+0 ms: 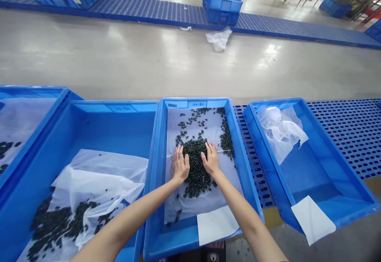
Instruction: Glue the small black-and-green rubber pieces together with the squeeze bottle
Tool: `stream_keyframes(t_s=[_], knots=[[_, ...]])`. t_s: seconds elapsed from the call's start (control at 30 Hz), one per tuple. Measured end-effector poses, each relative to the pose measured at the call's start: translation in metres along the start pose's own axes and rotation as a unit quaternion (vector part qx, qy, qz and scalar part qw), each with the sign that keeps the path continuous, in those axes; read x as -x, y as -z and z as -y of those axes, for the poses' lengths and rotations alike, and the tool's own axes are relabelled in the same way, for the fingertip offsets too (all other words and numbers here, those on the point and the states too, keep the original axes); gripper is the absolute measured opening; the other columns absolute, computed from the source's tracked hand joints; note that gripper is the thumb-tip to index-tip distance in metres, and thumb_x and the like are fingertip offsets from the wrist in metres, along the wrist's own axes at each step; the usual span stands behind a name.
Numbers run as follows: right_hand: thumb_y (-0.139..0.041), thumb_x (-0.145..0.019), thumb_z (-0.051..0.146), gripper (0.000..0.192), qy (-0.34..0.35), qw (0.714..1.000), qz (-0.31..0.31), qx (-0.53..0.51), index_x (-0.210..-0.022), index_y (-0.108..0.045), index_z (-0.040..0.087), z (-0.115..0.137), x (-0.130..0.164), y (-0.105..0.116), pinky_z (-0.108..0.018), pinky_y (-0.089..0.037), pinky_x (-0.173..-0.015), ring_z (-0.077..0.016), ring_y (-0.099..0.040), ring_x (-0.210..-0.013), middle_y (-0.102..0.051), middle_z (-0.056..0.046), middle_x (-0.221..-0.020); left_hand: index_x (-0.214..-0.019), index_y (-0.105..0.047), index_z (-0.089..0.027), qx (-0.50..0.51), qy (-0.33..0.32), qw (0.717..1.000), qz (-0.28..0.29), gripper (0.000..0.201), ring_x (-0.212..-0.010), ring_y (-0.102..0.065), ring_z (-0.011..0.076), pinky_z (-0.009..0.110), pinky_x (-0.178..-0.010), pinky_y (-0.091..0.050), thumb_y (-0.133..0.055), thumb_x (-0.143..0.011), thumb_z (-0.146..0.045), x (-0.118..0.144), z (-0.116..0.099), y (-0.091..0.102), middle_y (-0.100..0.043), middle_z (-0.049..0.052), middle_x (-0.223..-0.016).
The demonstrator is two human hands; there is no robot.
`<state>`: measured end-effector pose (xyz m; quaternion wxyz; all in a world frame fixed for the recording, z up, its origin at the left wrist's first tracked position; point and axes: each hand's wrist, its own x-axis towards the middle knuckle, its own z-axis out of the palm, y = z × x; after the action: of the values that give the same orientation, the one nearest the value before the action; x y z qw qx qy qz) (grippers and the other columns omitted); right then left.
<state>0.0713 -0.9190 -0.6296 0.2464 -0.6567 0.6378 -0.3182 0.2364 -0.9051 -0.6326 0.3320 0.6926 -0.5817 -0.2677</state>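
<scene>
A pile of small, shiny dark pieces (196, 163) lies on a white sheet (178, 206) inside the middle blue crate (157, 222). They are too small for me to tell their kind. My left hand (180, 163) rests against the pile's left side, fingers stretched out. On the pile's right side is my right hand (211, 159), also with fingers extended and palm turned inward. Neither hand grips anything. More loose pieces are scattered toward the crate's far end and along its right wall. A blank-looking white paper (217, 224) lies over the sheet's near right corner.
To the left, another blue crate (110, 123) holds a crumpled white sheet and dark pieces. The right-hand blue crate (315, 174) contains crumpled white sheeting (279, 129), with a paper (313, 219) on its near edge. Across the floor, crates stand on a blue slatted platform (149, 10).
</scene>
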Motion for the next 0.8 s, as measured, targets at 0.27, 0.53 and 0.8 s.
stream_keyframes(t_s=[0.27, 0.53, 0.8], knots=[[-0.029, -0.094, 0.034, 0.052, -0.005, 1.000, -0.004, 0.031, -0.138, -0.043, 0.011, 0.016, -0.019, -0.015, -0.048, -0.025, -0.114, -0.0248, -0.025, -0.142, -0.041, -0.014, -0.146, -0.136, -0.042, -0.014, 0.008, -0.028, 1.000, 0.001, 0.049, -0.141, -0.027, 0.0256, 0.050, -0.118, -0.017, -0.030, -0.093, -0.034, -0.019, -0.011, -0.012, -0.041, 0.013, -0.146], [-0.044, -0.089, 0.037, 0.042, -0.061, 0.976, 0.011, -0.208, -0.124, -0.060, 0.021, 0.026, -0.034, -0.017, -0.045, -0.022, -0.117, -0.0235, -0.036, -0.136, -0.052, -0.008, -0.139, -0.132, -0.048, -0.015, 0.083, -0.013, 0.996, 0.010, 0.046, -0.138, -0.033, 0.0250, 0.048, -0.118, -0.017, -0.034, -0.092, -0.033, -0.029, -0.027, -0.023, -0.045, 0.013, -0.144], [-0.045, -0.086, 0.045, 0.037, -0.206, 0.899, -0.059, -0.382, -0.100, -0.071, 0.023, 0.046, -0.030, -0.035, -0.040, -0.039, -0.106, -0.0214, -0.060, -0.112, -0.069, -0.006, -0.114, -0.102, -0.066, -0.020, 0.249, 0.090, 0.964, -0.039, 0.034, -0.116, -0.055, 0.0234, 0.041, -0.108, -0.037, -0.042, -0.088, -0.039, -0.038, -0.045, -0.025, -0.066, 0.009, -0.116]])
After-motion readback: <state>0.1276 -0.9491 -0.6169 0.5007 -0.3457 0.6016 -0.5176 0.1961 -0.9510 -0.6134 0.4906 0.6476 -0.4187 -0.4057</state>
